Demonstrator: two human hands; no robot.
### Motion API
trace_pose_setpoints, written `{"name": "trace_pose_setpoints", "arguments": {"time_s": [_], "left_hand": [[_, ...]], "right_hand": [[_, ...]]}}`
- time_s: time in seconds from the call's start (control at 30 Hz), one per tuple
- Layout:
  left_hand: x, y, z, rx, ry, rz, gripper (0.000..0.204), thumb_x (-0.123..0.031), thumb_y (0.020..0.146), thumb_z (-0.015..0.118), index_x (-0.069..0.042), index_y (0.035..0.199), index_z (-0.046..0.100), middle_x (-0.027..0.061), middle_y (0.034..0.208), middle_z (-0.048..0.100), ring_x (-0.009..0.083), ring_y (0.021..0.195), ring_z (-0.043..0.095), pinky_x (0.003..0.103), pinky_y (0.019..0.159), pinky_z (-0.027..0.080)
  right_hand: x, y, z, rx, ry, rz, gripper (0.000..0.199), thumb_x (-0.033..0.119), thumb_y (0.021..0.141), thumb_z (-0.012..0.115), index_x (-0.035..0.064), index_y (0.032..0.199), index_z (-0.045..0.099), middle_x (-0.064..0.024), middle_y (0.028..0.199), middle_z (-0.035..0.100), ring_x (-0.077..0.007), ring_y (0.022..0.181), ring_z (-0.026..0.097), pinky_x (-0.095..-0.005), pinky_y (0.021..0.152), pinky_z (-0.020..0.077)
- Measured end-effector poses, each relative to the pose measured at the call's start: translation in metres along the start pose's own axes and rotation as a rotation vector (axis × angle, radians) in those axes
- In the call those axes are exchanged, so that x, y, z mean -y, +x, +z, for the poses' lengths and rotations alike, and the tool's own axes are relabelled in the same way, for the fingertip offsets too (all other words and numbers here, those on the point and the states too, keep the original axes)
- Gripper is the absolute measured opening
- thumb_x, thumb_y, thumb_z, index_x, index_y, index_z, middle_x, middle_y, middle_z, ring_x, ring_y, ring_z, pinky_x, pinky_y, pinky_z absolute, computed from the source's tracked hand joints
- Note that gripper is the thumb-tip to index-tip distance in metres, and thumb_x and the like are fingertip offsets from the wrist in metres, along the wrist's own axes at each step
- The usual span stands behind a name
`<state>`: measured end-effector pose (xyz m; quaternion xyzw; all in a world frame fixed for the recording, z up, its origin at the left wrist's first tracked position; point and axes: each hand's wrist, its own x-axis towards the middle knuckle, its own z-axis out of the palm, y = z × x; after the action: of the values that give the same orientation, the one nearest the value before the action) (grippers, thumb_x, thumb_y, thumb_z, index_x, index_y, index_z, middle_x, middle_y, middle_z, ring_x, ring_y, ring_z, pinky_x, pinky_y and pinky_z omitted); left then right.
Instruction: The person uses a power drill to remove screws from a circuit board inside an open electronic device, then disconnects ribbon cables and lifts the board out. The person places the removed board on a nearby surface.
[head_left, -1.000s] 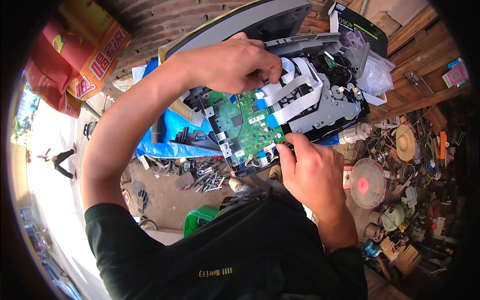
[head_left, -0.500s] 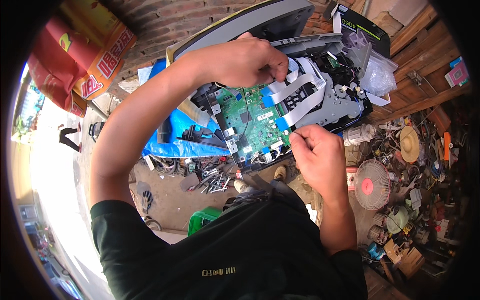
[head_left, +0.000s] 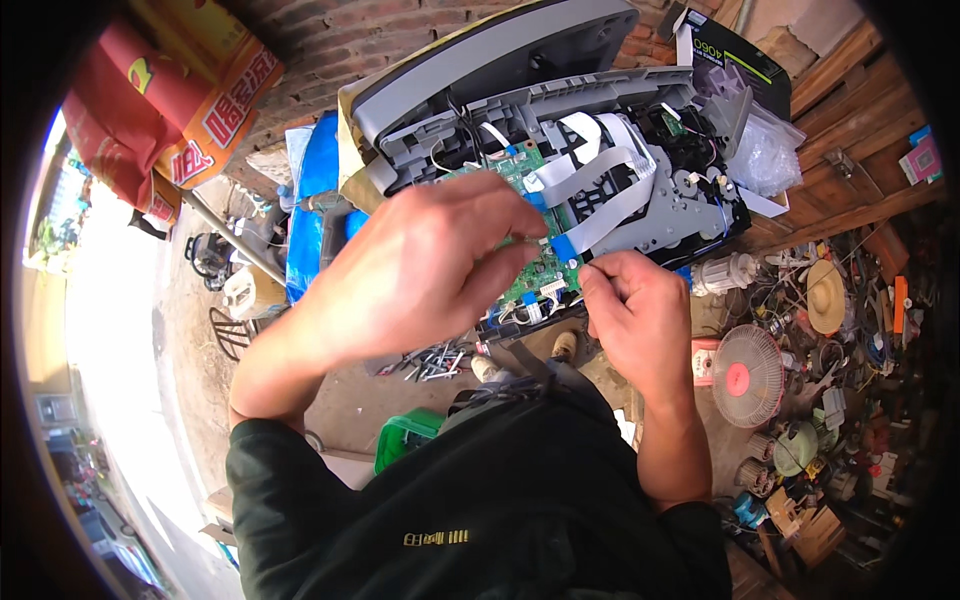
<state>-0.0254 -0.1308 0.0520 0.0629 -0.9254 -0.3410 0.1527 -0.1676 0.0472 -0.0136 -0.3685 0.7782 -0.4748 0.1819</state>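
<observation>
A green circuit board (head_left: 531, 283) lies in an opened grey and black machine (head_left: 640, 230), with white flat ribbon cables (head_left: 625, 210) running from its blue-tipped connectors to the right. Over the board, my left hand (head_left: 430, 260) has thumb and forefinger closed toward each other near the connectors; it covers much of the board, and whatever the fingertips hold is hidden. My right hand (head_left: 640, 310) is at the board's right edge, thumb pressed to curled fingers. Whether it grips the edge or a small part is unclear.
Behind the machine leans a big grey cover (head_left: 490, 60) against bricks. At right are bubble wrap (head_left: 768, 158), a pink fan (head_left: 748, 377), a straw hat (head_left: 825, 297) and scattered parts. Tools (head_left: 437, 362) and a green bin (head_left: 405, 437) lie below; a blue sheet (head_left: 315, 215) hangs left.
My left hand has come down and toward me from the far side of the ribbon cables to over the circuit board. My right hand has stayed in place.
</observation>
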Motion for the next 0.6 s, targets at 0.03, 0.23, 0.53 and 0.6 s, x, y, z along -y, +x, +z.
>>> {"name": "trace_pose_setpoints", "arguments": {"time_s": [0.03, 0.23, 0.53, 0.6], "left_hand": [[-0.014, -0.02, 0.003, 0.049, 0.043, -0.098, 0.021, -0.005, 0.086, 0.075, 0.0, 0.105, 0.07, 0.0155, 0.105, 0.068, 0.0336, 0.093, 0.07, 0.039, 0.08, 0.058], [-0.041, -0.058, 0.048, -0.12, 0.286, -0.131, 0.045, -0.015, 0.081, 0.083, -0.001, 0.119, 0.065, 0.0134, 0.108, 0.066, 0.0316, 0.091, 0.068, 0.04, 0.074, 0.057], [-0.033, -0.042, 0.1, -0.413, 0.394, -0.178, 0.034, -0.016, 0.08, 0.081, -0.005, 0.11, 0.067, 0.0073, 0.098, 0.06, 0.0269, 0.081, 0.061, 0.038, 0.066, 0.051], [-0.031, -0.045, 0.104, -0.45, 0.4, -0.168, 0.033, -0.015, 0.08, 0.081, -0.006, 0.109, 0.068, 0.0066, 0.096, 0.06, 0.0262, 0.081, 0.06, 0.037, 0.068, 0.049]], "right_hand": [[-0.001, 0.0, 0.0, -0.001, 0.01, -0.013, 0.013, 0.01, 0.091, 0.071, -0.0029, 0.086, 0.069, -0.0147, 0.063, 0.066, -0.0269, 0.053, 0.066, -0.0358, 0.052, 0.0477], [-0.002, 0.001, -0.002, 0.042, 0.003, -0.06, 0.014, 0.01, 0.091, 0.071, -0.0027, 0.087, 0.068, -0.0151, 0.064, 0.067, -0.0273, 0.054, 0.067, -0.0355, 0.053, 0.0486], [-0.006, 0.005, -0.006, 0.094, 0.045, -0.05, 0.015, 0.012, 0.091, 0.072, -0.0021, 0.087, 0.069, -0.0163, 0.065, 0.067, -0.0318, 0.059, 0.069, -0.0379, 0.055, 0.0508], [-0.007, 0.004, -0.006, 0.088, 0.014, -0.093, 0.015, 0.012, 0.091, 0.071, -0.0018, 0.087, 0.069, -0.0172, 0.066, 0.067, -0.0342, 0.06, 0.069, -0.0394, 0.056, 0.0512]]}}
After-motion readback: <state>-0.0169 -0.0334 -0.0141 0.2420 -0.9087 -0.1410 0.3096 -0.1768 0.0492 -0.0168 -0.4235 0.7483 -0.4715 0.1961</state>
